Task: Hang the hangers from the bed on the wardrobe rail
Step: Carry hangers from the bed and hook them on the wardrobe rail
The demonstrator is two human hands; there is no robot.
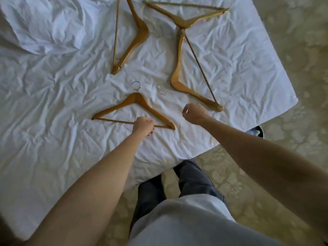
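On rumpled white bed [53, 86], tan wooden hanger [113, 110], left hand [143, 125] gripping crossbar

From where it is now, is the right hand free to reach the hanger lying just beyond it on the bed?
Probably yes. The right hand is curled, holds nothing, and sits beside the lower arm of that wooden hanger, with only bare sheet between. The left hand grips another hanger.

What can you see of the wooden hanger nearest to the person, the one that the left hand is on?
The nearest hanger is of brown, glossy wood, with two sloping shoulders, a thin straight bottom bar and a small metal hook. It lies flat on the white bed sheet, its hook pointing away from the person. The left hand grips its bottom bar, right of the middle. It touches no other hanger.
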